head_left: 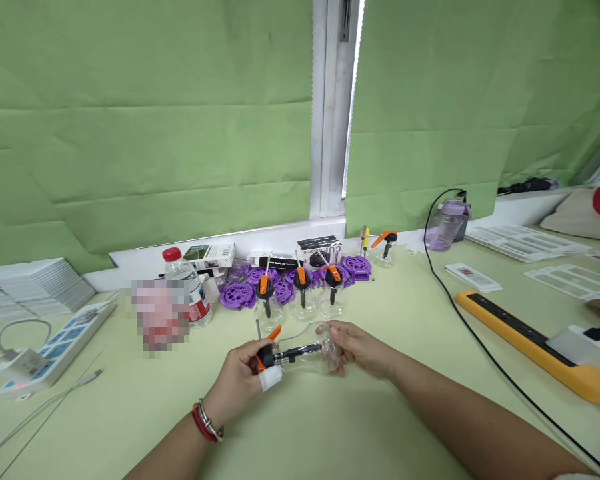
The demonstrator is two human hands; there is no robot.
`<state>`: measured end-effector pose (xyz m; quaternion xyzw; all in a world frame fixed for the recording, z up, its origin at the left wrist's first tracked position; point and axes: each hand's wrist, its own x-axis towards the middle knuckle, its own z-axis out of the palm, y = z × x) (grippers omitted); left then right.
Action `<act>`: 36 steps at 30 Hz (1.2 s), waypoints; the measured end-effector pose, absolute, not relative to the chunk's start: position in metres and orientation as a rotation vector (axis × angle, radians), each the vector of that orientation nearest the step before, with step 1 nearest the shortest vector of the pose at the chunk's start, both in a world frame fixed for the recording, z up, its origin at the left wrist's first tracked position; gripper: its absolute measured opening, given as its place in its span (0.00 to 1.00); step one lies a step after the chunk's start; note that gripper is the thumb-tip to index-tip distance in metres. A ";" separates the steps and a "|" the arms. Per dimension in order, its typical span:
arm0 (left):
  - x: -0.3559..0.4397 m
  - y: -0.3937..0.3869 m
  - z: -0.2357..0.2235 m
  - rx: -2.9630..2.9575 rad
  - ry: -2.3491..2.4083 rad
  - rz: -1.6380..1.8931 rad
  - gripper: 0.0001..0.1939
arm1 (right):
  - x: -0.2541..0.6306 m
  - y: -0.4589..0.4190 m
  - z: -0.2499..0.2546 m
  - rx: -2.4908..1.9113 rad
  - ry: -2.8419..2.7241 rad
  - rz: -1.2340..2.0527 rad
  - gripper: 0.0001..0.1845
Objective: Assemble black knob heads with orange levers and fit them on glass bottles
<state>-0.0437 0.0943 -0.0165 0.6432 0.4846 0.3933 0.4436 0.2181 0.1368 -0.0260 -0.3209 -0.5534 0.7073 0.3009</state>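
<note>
A clear pump bottle lies sideways in the air between my hands, its black-and-orange top to the left and a black tube running inside. My left hand, with a white wrap on the thumb, is closed around the top end. The fingers of my right hand grip the bottle's base. Just beyond stand similar upright bottles: one at left, one in the middle and one at right. Another such bottle is farther back.
Purple plastic parts and boxes lie along the wall. A red-capped water bottle stands left of them. At left is a white power strip; at right, a yellow power strip and a black cable. A purple jug stands behind.
</note>
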 end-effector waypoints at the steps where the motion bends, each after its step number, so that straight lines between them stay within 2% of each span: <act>1: -0.044 0.094 -0.017 1.585 1.195 0.976 0.21 | 0.217 0.137 -0.028 -0.865 -1.462 1.871 0.30; 7: -0.045 0.095 -0.016 1.570 1.227 0.989 0.23 | 0.221 0.138 -0.022 -0.854 -1.497 1.876 0.32; 12: -0.048 0.097 -0.015 1.571 1.248 1.004 0.24 | 0.228 0.136 -0.013 -0.754 -1.593 1.858 0.47; 20: -0.045 0.094 -0.014 1.543 1.198 0.983 0.21 | 0.226 0.139 -0.022 -0.807 -1.579 1.845 0.42; 26: -0.044 0.093 -0.014 1.595 1.207 0.990 0.20 | 0.217 0.138 -0.034 -0.906 -1.533 1.851 0.32; 34: -0.048 0.097 -0.015 1.627 1.230 1.004 0.21 | 0.222 0.139 -0.027 -0.881 -1.635 1.818 0.35; 36: -0.051 0.097 -0.016 1.618 1.235 1.018 0.22 | 0.226 0.139 -0.020 -0.830 -1.638 1.850 0.43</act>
